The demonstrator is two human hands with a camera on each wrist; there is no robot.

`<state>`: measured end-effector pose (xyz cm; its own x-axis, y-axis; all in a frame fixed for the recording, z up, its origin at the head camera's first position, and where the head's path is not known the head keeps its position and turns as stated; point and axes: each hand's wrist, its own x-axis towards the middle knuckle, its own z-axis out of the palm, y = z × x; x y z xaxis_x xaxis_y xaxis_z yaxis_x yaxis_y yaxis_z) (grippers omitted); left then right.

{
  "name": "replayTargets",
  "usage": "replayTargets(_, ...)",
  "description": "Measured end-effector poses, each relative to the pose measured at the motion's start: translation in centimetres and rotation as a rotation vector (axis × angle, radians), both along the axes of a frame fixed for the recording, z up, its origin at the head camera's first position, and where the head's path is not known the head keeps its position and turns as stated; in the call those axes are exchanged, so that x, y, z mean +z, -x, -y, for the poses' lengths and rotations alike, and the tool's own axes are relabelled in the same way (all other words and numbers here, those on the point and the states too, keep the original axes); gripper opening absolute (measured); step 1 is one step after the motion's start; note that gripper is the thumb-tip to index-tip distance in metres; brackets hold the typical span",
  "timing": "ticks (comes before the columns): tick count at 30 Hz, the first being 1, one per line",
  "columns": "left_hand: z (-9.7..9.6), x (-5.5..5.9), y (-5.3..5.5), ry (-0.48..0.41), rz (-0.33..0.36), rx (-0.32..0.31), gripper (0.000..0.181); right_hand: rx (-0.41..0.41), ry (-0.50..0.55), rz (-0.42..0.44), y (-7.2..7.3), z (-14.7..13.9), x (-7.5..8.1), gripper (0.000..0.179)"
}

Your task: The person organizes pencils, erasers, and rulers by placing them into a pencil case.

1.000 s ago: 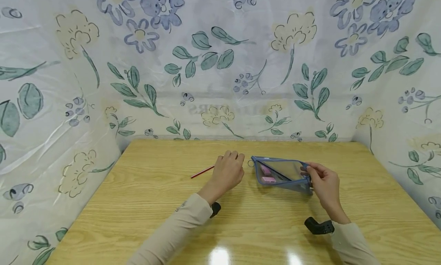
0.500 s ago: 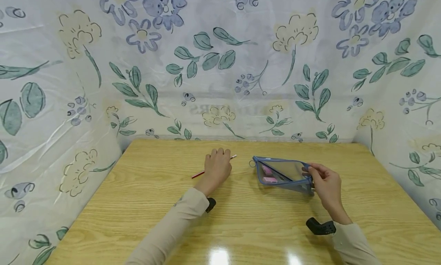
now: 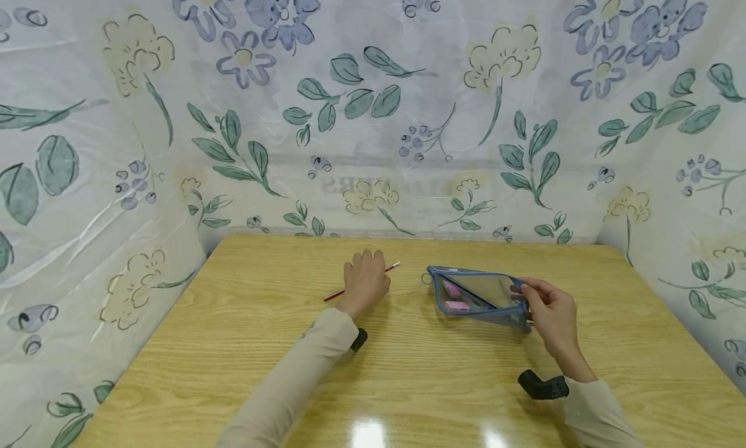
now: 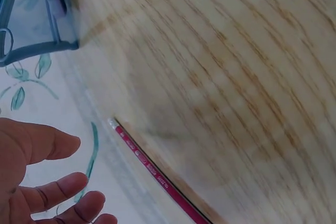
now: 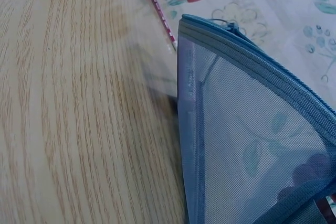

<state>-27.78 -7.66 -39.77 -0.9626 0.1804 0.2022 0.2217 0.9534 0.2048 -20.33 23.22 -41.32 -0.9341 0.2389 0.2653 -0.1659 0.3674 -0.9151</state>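
My left hand [image 3: 366,285] hovers over a thin red pencil [image 3: 334,295] lying slantwise on the table. In the left wrist view its thumb and fingers are spread apart, clear of the pencil [image 4: 155,171], whose pale end shows. On the right, my right hand [image 3: 552,315] grips one end of a blue mesh zip pouch [image 3: 506,317], tilted with its zipped side gaping. Two pink block-like items [image 3: 456,305] show inside, with a dark slim line across them that I cannot identify. The mesh wall [image 5: 236,129] fills much of the right wrist view; some fingertips show dimly through it.
Both hands are above a wood-grain table [image 3: 437,383]. A floral sheet [image 3: 361,144] hangs behind it and along both sides. A ring [image 3: 427,278] dangles from the pouch's left corner. Black wrist mounts [image 3: 542,384] stick out by the sleeves.
My left hand has moved leftward from beside the pouch to over the middle of the pencil, uncovering its pale end, then nearly stopped. The right hand and pouch have stayed almost still.
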Motion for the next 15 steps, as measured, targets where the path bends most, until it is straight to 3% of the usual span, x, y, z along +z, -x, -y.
replayTargets(15,-0.2,-1.1,1.2,0.035,0.134,0.045,0.005,0.016,-0.008,-0.007,-0.1,-0.2,0.1,0.028)
